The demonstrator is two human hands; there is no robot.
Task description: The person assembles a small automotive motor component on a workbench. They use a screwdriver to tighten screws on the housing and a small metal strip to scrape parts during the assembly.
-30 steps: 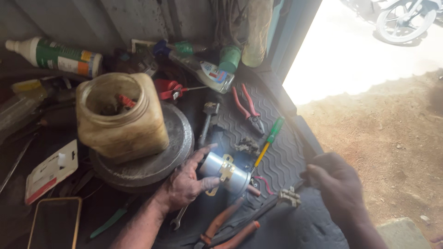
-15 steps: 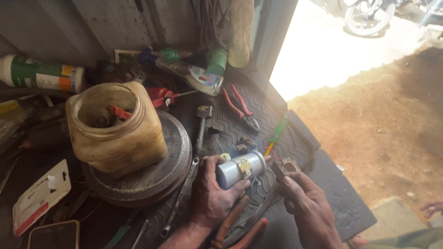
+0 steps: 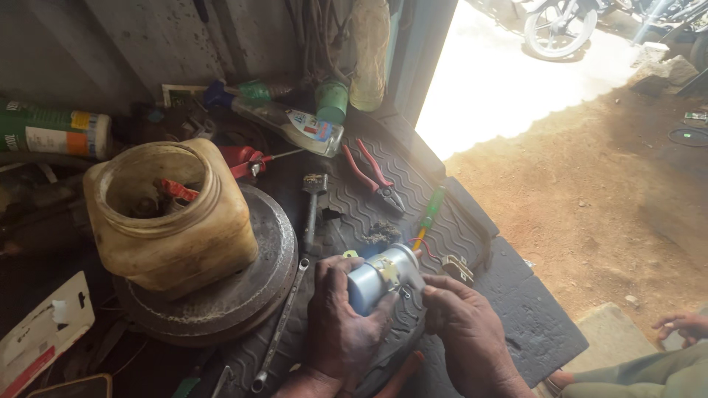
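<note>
Right now my left hand [image 3: 343, 332] is wrapped around a small silver cylindrical motor [image 3: 380, 276], its fingers closed tight on the body, holding it just above the ribbed rubber mat [image 3: 450, 228] on the desk. My right hand [image 3: 464, 332] pinches at the motor's end — fingers nearly shut, on what I cannot tell. Red-handled pliers [image 3: 376, 177] and a green screwdriver [image 3: 429, 210] lie untouched nearby; a small metal bracket [image 3: 457, 269] lies loose beside the motor — not fitted, I judge.

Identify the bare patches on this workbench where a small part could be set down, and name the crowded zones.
Free: the ribbed black rubber mat between the red-handled pliers and steel adjustable wrench; also the mat's corner beyond the right hand. Crowded: the back row of bottles and around the yellowed plastic jar.
</note>
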